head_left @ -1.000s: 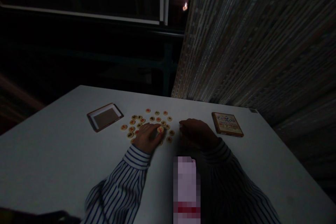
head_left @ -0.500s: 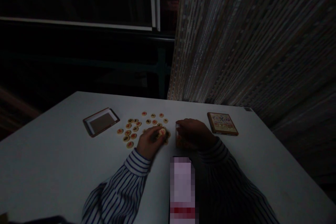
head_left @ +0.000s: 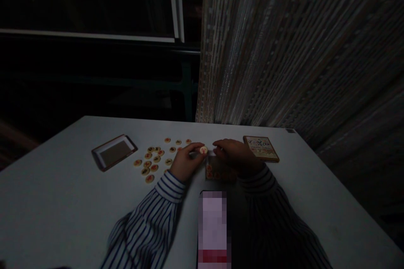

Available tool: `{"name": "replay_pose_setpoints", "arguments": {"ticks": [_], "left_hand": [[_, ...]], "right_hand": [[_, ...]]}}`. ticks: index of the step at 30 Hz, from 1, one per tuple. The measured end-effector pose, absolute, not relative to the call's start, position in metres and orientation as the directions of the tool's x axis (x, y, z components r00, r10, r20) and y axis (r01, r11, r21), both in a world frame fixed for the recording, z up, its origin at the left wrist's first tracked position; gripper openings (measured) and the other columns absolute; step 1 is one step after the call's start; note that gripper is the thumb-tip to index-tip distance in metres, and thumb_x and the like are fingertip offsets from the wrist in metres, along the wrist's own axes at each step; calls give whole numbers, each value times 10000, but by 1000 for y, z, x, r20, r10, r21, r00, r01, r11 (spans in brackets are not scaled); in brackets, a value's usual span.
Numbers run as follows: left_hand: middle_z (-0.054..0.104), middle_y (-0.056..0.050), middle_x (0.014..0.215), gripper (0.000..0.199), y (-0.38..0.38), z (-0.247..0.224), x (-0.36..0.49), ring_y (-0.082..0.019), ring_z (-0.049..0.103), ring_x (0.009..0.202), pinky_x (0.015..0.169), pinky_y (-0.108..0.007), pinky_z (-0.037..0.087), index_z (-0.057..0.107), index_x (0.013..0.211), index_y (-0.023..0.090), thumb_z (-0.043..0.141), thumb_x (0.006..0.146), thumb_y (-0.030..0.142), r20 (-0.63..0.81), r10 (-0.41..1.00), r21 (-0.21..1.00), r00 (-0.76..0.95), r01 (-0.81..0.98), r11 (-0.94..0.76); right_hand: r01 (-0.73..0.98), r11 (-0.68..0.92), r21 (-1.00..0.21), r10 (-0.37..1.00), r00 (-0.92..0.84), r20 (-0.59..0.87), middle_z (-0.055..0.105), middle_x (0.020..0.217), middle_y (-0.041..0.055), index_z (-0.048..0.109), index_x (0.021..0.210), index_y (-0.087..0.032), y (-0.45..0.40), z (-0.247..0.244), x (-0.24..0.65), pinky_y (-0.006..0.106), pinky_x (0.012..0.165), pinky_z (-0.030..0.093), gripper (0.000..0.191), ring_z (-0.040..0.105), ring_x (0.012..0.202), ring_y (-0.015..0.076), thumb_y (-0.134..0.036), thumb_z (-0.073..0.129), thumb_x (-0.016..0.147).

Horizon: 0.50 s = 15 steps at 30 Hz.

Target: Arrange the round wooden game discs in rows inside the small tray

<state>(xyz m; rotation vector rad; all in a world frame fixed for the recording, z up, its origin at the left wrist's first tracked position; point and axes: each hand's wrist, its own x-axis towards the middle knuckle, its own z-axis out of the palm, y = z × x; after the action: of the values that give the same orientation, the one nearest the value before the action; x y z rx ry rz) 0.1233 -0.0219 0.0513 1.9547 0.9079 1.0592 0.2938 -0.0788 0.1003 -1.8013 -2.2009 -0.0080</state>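
Between the thumb and fingertips of my left hand is a round Chinese chess piece with a red character facing up. My right hand hovers just right of that piece, fingers bent and a little apart, with nothing visible in them. Under the right hand lies a small box, partly hidden by it. Red-marked chess pieces sit in a row along the box's near side. To the left, several loose chess pieces with red or dark characters are scattered on the white table.
A shallow rectangular tray-like lid rests at the far left. A flat box with printed characters lies at the right. Close in front of me is a phone, its screen blurred out. A string curtain hangs behind the table.
My left hand has brought the chess piece rightward and up, to the box's edge. My right hand's fingers have lifted off the box's left side, showing the pieces inside. The view has shifted slightly.
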Motion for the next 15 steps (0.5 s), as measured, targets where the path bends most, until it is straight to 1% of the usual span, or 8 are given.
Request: {"name": "replay_pose_setpoints", "arguments": {"ticks": [3, 7, 12, 15], "left_hand": [[674, -40, 860, 245, -16, 61, 129, -161, 620, 821, 786, -288, 492, 613, 917, 159, 612, 710, 292, 348, 800, 851, 489, 193, -489], [680, -34, 857, 227, -12, 69, 137, -166, 622, 821, 780, -297, 491, 608, 906, 166, 603, 716, 289, 326, 752, 847, 573, 175, -501], [680, -19, 857, 213, -8, 69, 141, -158, 625, 814, 777, -285, 481, 614, 920, 189, 587, 735, 291, 378, 707, 803, 597, 169, -572], [683, -12, 849, 212, -7, 67, 141, -159, 627, 808, 777, -292, 477, 618, 919, 200, 588, 736, 303, 388, 712, 773, 585, 214, -597]], "right_hand": [[952, 190, -239, 960, -130, 249, 665, 955, 66, 613, 1001, -175, -78, 104, 296, 259, 778, 422, 253, 596, 884, 159, -253, 430, 844], [909, 204, -363, 950, -95, 297, 678, 863, 36, 630, 892, -186, -79, 111, 299, 239, 688, 430, 210, 610, 768, 138, -237, 433, 838], [835, 202, -513, 957, -57, 285, 683, 787, 14, 624, 853, -195, -78, 106, 306, 230, 644, 439, 160, 621, 716, 130, -272, 488, 818], [736, 238, -634, 959, -75, 273, 680, 775, 5, 604, 855, -194, -73, 97, 308, 210, 632, 452, 154, 627, 717, 117, -308, 509, 816]]}}
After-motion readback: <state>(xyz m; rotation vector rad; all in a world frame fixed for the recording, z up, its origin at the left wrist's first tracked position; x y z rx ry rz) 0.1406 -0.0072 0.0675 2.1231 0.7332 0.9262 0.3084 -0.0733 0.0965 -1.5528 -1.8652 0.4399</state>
